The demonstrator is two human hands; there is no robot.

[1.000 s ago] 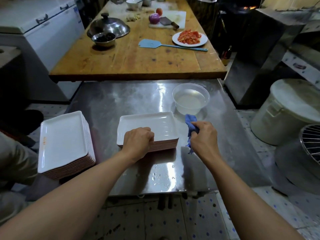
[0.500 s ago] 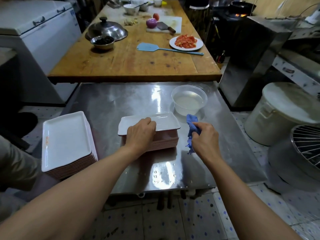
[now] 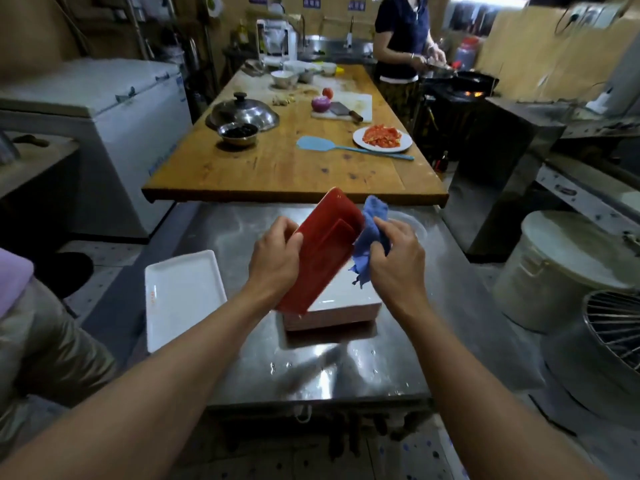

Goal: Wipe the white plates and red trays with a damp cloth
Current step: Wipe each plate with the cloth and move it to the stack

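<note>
Above the stack of plates [image 3: 341, 308] on the steel table [image 3: 450, 306], the left hand [image 3: 275, 261] grips 1 tilted plate [image 3: 320, 251], red underside facing the camera, while the right hand [image 3: 396, 261] clutches a blue cloth [image 3: 369, 233] touching its right edge.

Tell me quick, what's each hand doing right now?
Left hand: holds the red tray, tilted up above the stack.
Right hand: holds the blue cloth against the tray's right edge.
</note>
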